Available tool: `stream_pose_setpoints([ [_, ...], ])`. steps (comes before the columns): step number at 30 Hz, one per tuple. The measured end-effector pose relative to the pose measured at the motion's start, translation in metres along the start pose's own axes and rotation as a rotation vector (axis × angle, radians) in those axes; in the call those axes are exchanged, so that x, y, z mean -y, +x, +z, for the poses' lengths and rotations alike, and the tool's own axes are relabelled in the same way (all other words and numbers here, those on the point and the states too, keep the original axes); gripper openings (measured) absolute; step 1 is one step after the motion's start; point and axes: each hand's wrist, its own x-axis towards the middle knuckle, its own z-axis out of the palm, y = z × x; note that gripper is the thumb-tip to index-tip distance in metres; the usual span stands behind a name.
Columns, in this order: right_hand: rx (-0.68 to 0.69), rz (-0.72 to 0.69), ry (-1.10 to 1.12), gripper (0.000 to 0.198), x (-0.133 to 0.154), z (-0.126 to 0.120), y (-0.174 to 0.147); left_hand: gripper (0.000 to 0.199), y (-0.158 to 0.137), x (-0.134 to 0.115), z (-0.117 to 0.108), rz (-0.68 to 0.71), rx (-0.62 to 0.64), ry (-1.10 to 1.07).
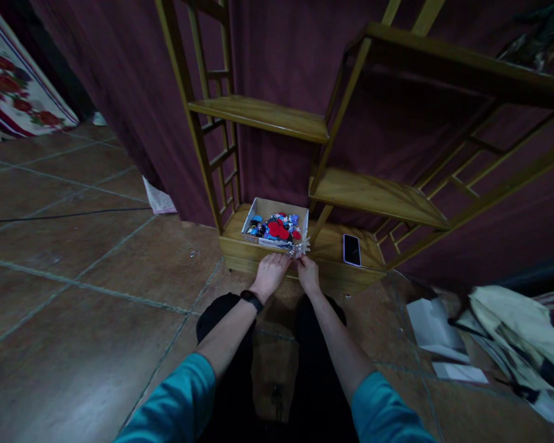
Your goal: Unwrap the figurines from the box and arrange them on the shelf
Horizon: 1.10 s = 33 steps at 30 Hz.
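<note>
My left hand [271, 274], with a dark band on its wrist, is closed, its fingertips meeting those of my right hand [308, 274]. Between them both hands pinch a small shiny, see-through piece that looks like crinkled plastic [298, 250]; its exact kind is too small to make out. Just beyond my fingers, on the low wooden shelf [240, 251], sits an open shallow cardboard box [277, 205]. Small red, blue, black and white pieces [279, 230] fill it in a loose heap. My fingers cover part of the shelf's front edge.
A phone [351, 250] lies on the shelf to the right. Higher wooden shelves [263, 117] rise before a dark purple curtain [277, 49]. On the tiled floor at right are a white box [436, 326] and a pale cloth bag [517, 326]. A black cable [74, 214] crosses the left floor.
</note>
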Motion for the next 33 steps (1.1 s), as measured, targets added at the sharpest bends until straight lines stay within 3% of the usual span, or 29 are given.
stream_pose_setpoints([
  [7,0.005,-0.015,0.001,0.028,0.003,-0.001,-0.001,0.027,0.000,0.002,0.002,-0.068,0.031,-0.047],
  [20,0.067,-0.016,0.052,0.022,0.008,-0.001,-0.003,0.026,0.003,0.011,0.018,-0.341,0.023,-0.422],
  [33,0.102,-0.046,-0.003,0.017,0.011,0.002,-0.006,0.025,0.007,0.026,0.046,-0.580,-0.075,-1.005],
])
